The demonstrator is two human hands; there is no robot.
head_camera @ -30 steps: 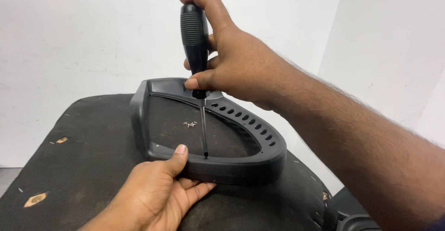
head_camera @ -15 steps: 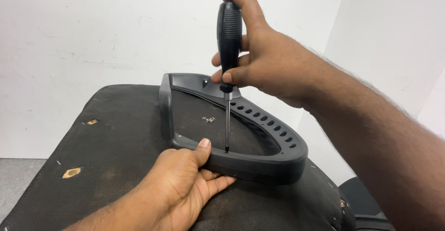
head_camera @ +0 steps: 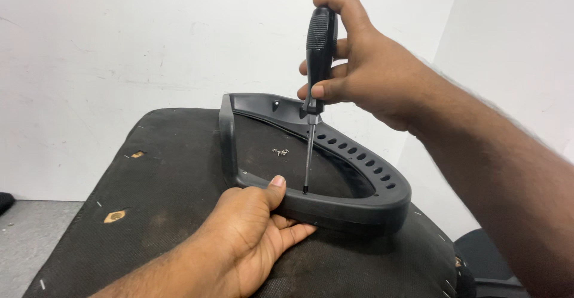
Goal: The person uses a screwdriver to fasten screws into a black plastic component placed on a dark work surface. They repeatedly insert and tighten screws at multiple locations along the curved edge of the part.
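- Right hand [head_camera: 365, 71] closed around the ribbed black handle of a screwdriver [head_camera: 318, 53], held upright so the tip bears straight down into the plastic.
- Left hand [head_camera: 251, 229] clamped on the near rail of a black plastic armrest frame [head_camera: 359, 205], thumb on top, fingers curled beneath, apparently to steady it against the push.
- Screwdriver tip seated on the frame's near rim, just beside the left thumb.
- Frame resting on a worn black seat cushion [head_camera: 161, 172], perforated arm curving off to the right.
- A few small screws [head_camera: 280, 151] lying loose inside the frame, close at hand.
- White wall [head_camera: 119, 47] behind.
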